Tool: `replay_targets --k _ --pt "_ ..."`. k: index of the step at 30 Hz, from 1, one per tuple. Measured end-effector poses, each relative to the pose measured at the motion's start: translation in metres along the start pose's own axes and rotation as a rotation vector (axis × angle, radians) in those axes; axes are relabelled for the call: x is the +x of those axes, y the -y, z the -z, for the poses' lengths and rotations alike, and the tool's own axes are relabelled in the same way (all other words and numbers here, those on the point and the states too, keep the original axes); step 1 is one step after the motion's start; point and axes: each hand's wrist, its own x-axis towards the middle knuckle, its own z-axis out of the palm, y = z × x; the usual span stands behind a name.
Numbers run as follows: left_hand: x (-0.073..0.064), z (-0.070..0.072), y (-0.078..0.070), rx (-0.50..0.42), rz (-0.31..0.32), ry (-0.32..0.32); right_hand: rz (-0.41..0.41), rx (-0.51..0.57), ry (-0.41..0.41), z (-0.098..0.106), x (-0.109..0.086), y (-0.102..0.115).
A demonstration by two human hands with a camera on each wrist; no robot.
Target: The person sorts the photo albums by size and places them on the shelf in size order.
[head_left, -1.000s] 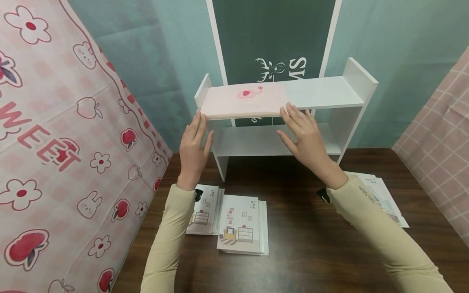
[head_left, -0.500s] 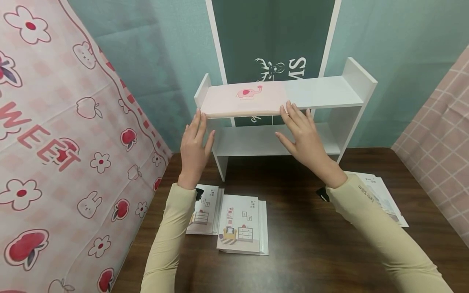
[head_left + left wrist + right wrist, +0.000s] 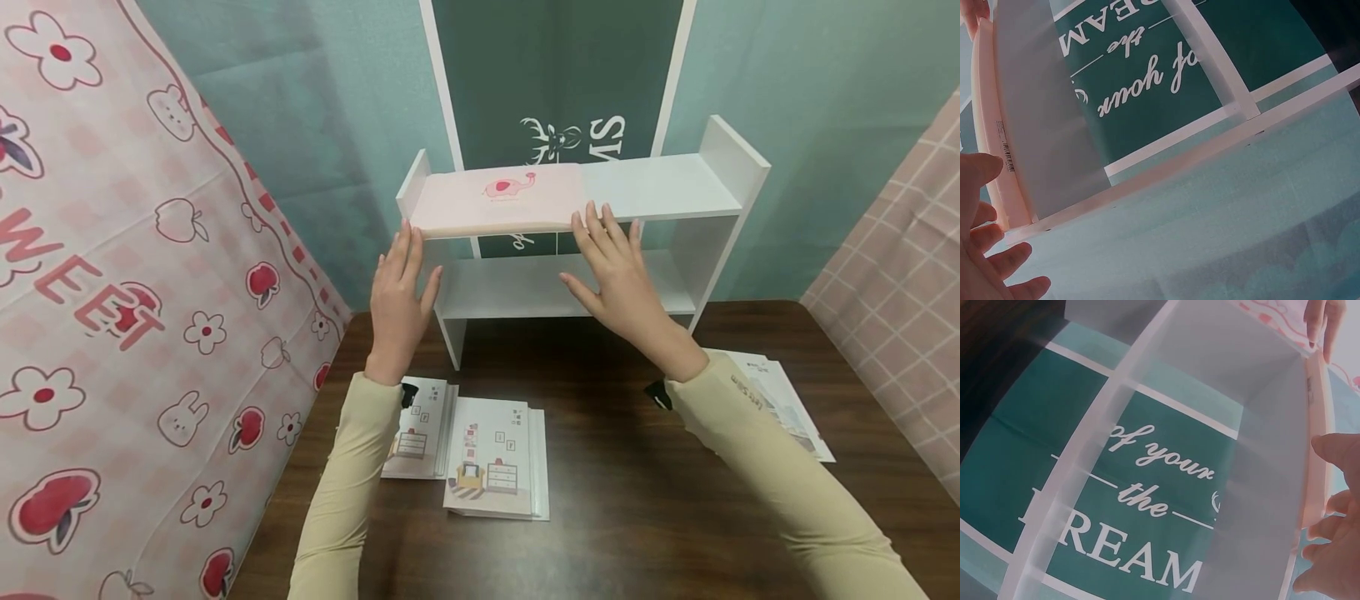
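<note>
A flat pink slab with a printed elephant [image 3: 502,196] lies on the top board of a small white shelf [image 3: 660,185], against its left end panel. A barcode shows on the slab's edge in the left wrist view. My left hand [image 3: 397,304] touches the front left corner with straight fingertips, thumb held apart. At the front right corner, my right hand [image 3: 618,283] rests its fingertips on the edge, fingers long and thumb spread. Both palms face the shelf, and neither hand grips anything.
White illustrated books [image 3: 487,458] lie in two stacks on the dark wooden table [image 3: 622,533], front left. More white books [image 3: 780,400] lie at right, partly under my right sleeve. A patterned pink cloth [image 3: 150,333] hangs at left; a green-panelled curtain [image 3: 562,67] is behind the shelf.
The pink slab has shifted slightly back on the top board, with both hands' fingertips following its front edge. My right thumb has moved a little left. The books stay put.
</note>
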Motion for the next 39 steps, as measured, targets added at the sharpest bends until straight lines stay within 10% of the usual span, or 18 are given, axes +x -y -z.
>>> replay_targets --k 39 --pt "-0.0004 -0.0071 -0.0002 0.056 0.037 0.103 -0.026 -0.035 0.030 -0.0073 0.0004 -0.0027"
